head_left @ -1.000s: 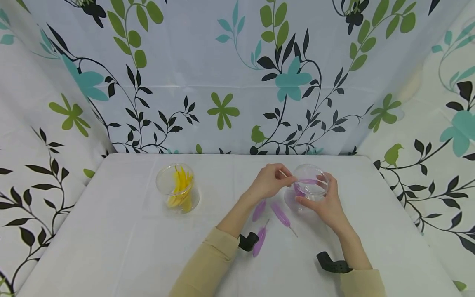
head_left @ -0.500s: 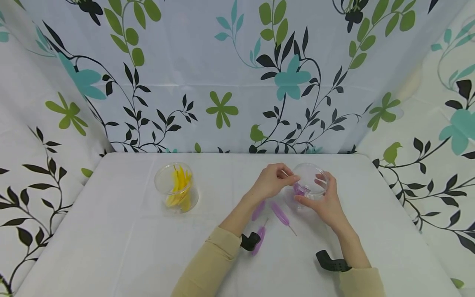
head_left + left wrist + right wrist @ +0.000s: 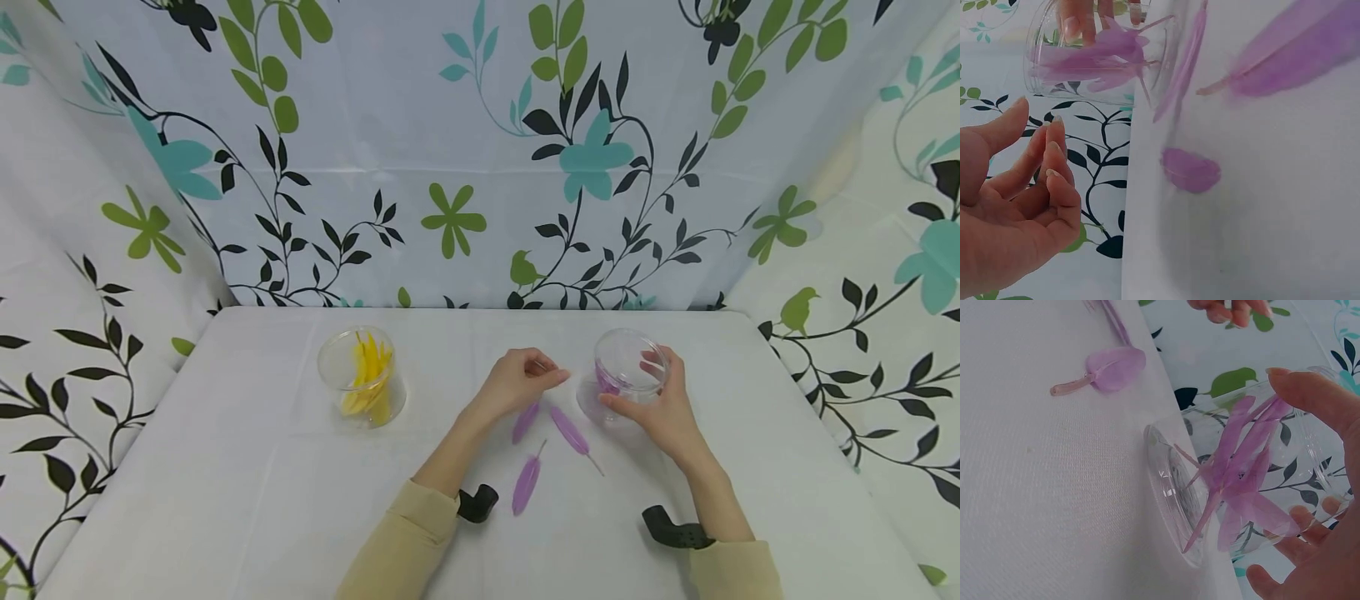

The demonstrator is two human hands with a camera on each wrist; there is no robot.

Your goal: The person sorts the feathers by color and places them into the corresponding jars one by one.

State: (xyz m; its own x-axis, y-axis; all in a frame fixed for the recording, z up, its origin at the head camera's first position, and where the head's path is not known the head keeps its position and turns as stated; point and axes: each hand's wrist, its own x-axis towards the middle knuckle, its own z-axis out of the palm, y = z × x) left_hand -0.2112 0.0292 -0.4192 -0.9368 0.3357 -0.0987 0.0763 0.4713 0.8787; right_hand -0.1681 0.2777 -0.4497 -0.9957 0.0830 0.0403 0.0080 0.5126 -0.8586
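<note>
My right hand (image 3: 663, 408) grips the side of a clear cup (image 3: 624, 354), thumb on the near side and fingers around the back. Several purple feathers (image 3: 1244, 472) lie crossed inside the cup, as the right wrist view shows. Left of the cup, my left hand (image 3: 517, 382) hovers with fingers loosely bent and thumb apart from them; nothing is between them in the left wrist view. Below and between the hands, three more purple feathers lie on the white table: one by the left hand (image 3: 527, 423), another feather (image 3: 570, 430) in the middle, and a third feather (image 3: 527, 485) nearest me.
A second clear cup (image 3: 327, 367) stands at the left of the table with yellow feathers (image 3: 369, 371) in it. The white tabletop (image 3: 247, 500) ends at a patterned curtain (image 3: 450, 167) behind and at both sides.
A purple feather lying across the cup's mouth a second ago has gone down into it. My left hand has since drawn back to the left, off the rim. The right hand stays put.
</note>
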